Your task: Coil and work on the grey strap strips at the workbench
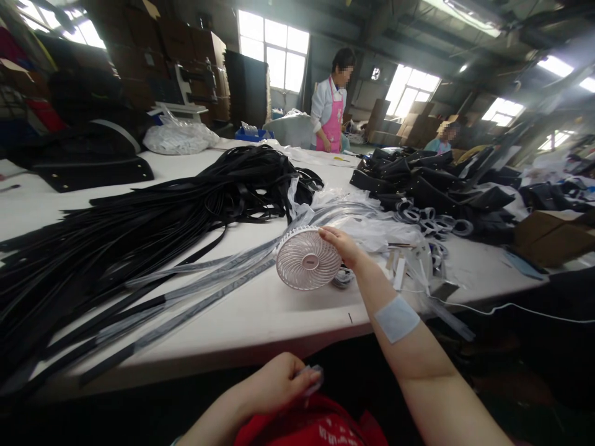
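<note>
My right hand reaches out over the table and grips the upper right rim of a small pale pink fan with a round grille. Close to my body, below the table edge, my left hand is closed around a crumpled piece of clear plastic. Long black straps lie in a large heap to the left of the fan. Several straps in clear plastic sleeves run across the table towards the fan.
Black bag pieces are piled at the right, beside clear tape rolls and a cardboard box. A white cord trails over the right edge. A black bag stands at the left. A person in a pink apron stands across the table.
</note>
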